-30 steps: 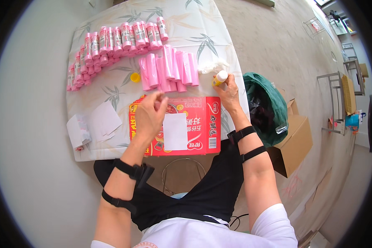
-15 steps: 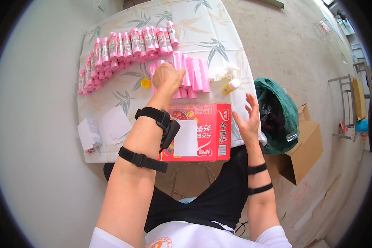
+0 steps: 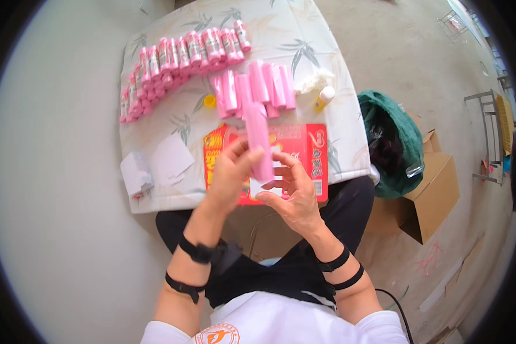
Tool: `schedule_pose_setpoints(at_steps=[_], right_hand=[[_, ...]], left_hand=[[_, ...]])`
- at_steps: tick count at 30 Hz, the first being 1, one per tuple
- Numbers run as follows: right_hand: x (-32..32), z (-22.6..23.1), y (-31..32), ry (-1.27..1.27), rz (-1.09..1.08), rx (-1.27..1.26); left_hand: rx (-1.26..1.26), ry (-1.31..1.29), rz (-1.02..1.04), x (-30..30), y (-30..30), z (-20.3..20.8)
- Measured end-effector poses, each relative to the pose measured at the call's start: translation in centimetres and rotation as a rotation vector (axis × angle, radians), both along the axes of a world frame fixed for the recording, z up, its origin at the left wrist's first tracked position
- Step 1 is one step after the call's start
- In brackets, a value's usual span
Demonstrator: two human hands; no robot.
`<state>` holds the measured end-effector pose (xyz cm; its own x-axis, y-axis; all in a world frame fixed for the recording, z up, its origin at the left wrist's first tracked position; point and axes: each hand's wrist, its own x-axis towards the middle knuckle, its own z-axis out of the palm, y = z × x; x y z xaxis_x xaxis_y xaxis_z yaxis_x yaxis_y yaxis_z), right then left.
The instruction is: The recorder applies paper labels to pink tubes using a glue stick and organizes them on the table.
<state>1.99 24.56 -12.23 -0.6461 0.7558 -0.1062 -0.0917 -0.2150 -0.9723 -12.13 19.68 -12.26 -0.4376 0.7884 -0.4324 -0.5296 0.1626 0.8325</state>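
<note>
- Left hand (image 3: 230,178): fingers and thumb closed about a plain pink roll (image 3: 259,137), over the middle of the red cardboard panel (image 3: 318,152). The outline of the hand was slightly blurred.
- Pink roll: held above the panel, its long axis running away from the person, the near end over the panel and the far end reaching past the panel's far edge in this view.
- Right hand (image 3: 297,200): above the panel's near right part, fingers loosely curved and thumb parted from them, close to the roll's near end; whether the fingertips touched the roll could not be told.
- White paper (image 3: 259,189): flat on the panel, partly hidden by hands and roll.
- Plain pink rolls (image 3: 278,86): heaped just beyond the panel's far edge.
- Pink rolls with printed labels (image 3: 195,49): stacked in a long curved row, farther beyond the panel and toward its left.
- Yellow cap (image 3: 210,101): just beyond the panel's far left corner.
- Yellow bottle with a white top (image 3: 324,98): just beyond the panel's far right corner, with crumpled white material (image 3: 315,80) past it.
- Loose white slips (image 3: 173,159) and a white stack (image 3: 136,175): left of the panel, the stack farther out.
- Green bag (image 3: 393,143): right of the panel, off the table.
</note>
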Motion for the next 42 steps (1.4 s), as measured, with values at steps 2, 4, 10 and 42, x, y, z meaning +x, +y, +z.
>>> schedule_pose_setpoints(at_steps=[2, 4, 10, 42], right_hand=[[1.4, -0.2, -2.1, -0.083, -0.011, 0.088], [2.6, 1.0, -4.0, -0.156, -0.073, 0.239], [6.6, 3.9, -7.1, -0.156, 0.105, 0.023], [12.1, 6.6, -11.7, -0.144, -0.032, -0.124]], left_hand=[[-0.03, -0.07, -0.016, 3.3, -4.1, 1.5], [-0.009, -0.096, -0.012, 4.8, -6.8, 2.8], [0.038, -0.103, 0.036, 7.3, -11.5, 3.9], [0.19, -0.287, 0.009, 12.3, -18.1, 5.5]])
